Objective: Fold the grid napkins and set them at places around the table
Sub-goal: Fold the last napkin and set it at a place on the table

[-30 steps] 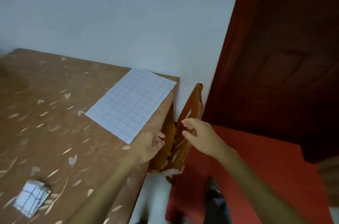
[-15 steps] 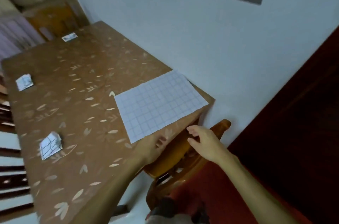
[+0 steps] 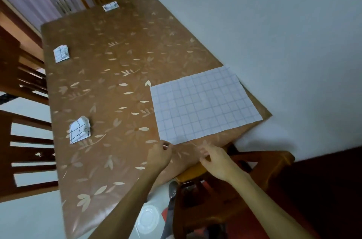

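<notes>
A flat, unfolded white grid napkin (image 3: 203, 103) lies at the near right corner of the brown leaf-patterned table (image 3: 121, 74). Three folded grid napkins sit at places: one near the left edge (image 3: 80, 129), one further up the left side (image 3: 61, 53), one at the far end (image 3: 110, 6). My left hand (image 3: 159, 155) hovers just below the flat napkin's near left corner, fingers loosely curled and holding nothing. My right hand (image 3: 214, 157) is beside it at the table's near edge, fingers relaxed and pointing toward the napkin, not gripping it.
A wooden chair (image 3: 244, 178) stands tucked under the near edge below my hands. Two more chairs (image 3: 23, 136) line the left side. A white wall (image 3: 274, 33) runs along the table's right edge. Cabinets stand at the far end.
The view has swung left and down, showing the whole table. Both hands have come up from the chair back to the table edge just below the flat napkin.
</notes>
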`<state>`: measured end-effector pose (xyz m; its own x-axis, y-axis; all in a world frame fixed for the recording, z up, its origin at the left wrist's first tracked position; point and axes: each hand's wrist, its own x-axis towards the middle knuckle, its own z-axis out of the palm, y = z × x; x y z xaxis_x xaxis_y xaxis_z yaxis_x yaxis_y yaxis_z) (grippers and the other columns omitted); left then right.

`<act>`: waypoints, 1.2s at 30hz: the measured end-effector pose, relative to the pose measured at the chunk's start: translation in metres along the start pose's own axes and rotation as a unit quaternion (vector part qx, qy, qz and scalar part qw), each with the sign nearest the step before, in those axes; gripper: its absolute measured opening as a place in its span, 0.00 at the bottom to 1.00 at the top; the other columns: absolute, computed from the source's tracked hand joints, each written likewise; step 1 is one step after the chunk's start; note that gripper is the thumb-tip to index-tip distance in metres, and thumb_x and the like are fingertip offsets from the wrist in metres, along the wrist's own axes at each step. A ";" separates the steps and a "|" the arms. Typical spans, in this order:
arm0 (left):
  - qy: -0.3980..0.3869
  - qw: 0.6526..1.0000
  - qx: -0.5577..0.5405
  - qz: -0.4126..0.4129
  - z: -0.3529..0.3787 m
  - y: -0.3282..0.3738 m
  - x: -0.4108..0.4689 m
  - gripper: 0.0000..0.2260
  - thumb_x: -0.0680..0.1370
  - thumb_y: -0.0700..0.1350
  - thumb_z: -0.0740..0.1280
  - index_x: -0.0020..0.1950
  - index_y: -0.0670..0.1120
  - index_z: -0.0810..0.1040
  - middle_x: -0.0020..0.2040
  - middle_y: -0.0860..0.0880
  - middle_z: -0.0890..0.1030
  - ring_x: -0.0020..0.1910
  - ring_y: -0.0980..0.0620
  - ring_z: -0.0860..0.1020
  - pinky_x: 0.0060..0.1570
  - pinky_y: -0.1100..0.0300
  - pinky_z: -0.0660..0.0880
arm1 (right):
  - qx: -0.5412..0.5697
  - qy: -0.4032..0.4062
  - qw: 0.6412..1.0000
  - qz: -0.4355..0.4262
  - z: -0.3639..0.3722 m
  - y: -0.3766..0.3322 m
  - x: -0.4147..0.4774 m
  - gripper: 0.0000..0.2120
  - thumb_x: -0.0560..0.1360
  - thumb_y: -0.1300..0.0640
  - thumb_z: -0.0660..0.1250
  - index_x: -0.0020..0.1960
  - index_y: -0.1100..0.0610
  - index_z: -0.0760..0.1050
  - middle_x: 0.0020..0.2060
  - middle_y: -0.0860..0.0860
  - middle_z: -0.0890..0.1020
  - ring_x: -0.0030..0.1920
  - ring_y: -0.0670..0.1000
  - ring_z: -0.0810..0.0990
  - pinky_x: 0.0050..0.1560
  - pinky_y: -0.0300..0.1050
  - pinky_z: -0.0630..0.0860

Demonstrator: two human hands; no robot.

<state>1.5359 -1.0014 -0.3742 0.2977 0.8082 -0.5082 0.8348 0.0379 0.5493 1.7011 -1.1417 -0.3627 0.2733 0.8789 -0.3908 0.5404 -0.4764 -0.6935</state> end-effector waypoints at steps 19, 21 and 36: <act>0.068 0.991 0.117 0.016 0.051 -0.023 0.097 0.13 0.79 0.45 0.69 0.61 0.40 0.76 0.62 0.43 0.75 0.63 0.41 0.73 0.53 0.49 0.77 | -0.009 -0.026 0.997 0.072 0.011 -0.010 0.090 0.19 0.80 0.59 0.65 0.70 0.55 0.73 0.65 0.51 0.79 0.64 0.47 0.77 0.62 0.36 0.71; 0.072 0.993 0.077 0.051 0.052 -0.023 0.092 0.10 0.78 0.42 0.69 0.58 0.41 0.78 0.61 0.44 0.77 0.60 0.43 0.75 0.53 0.52 0.75 | -0.017 -0.018 0.998 0.051 0.007 -0.010 0.096 0.20 0.80 0.59 0.65 0.71 0.55 0.72 0.66 0.50 0.77 0.64 0.47 0.76 0.63 0.37 0.70; 0.262 0.930 -0.060 0.250 -0.065 0.054 -0.001 0.19 0.67 0.20 0.62 0.41 0.43 0.80 0.43 0.59 0.78 0.46 0.68 0.75 0.43 0.75 0.68 | -0.010 0.017 0.994 -0.109 -0.080 -0.037 0.149 0.23 0.82 0.57 0.64 0.76 0.54 0.63 0.73 0.53 0.70 0.71 0.54 0.70 0.69 0.48 0.69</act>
<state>1.5507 -0.9621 -0.3009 0.3419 0.9169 0.2058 0.5866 -0.3793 0.7156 1.7859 -0.9916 -0.3469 0.1734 0.9619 -0.2114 0.6055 -0.2735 -0.7474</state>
